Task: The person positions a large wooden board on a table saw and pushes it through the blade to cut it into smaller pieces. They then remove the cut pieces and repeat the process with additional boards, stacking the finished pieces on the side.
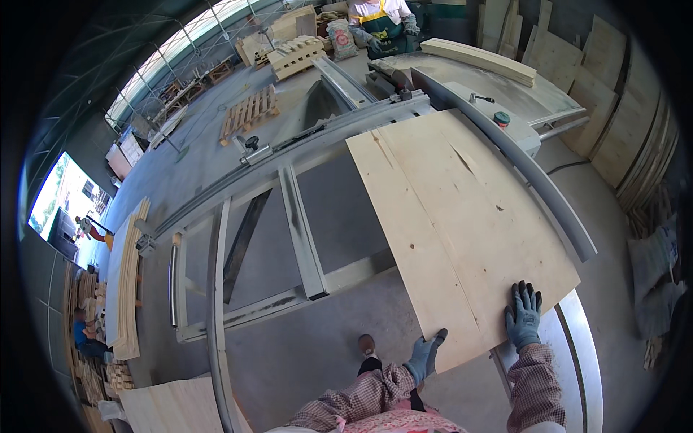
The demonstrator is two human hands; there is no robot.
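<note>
A large pale plywood sheet (462, 224) lies on the sliding table saw, its right edge alongside the long grey fence (534, 180). My left hand (424, 356), in a blue-grey work glove with dark fingertips, grips the sheet's near left corner; the fingers beneath are partly hidden. Flat on top of the sheet near its close right edge rests my right hand (524, 317), gloved alike, fingers stretched out and apart. Under that hand's side, a strip of bare metal saw table (577, 346) shows.
Left of the sheet is the saw's open metal frame (303, 238). A red-and-green switch (501, 119) stands beyond the fence. At the far end a person (382, 29) in a green apron stands by stacked wooden strips (480, 61). Boards (606, 94) lean along the right wall; a pallet (249, 113) lies far left.
</note>
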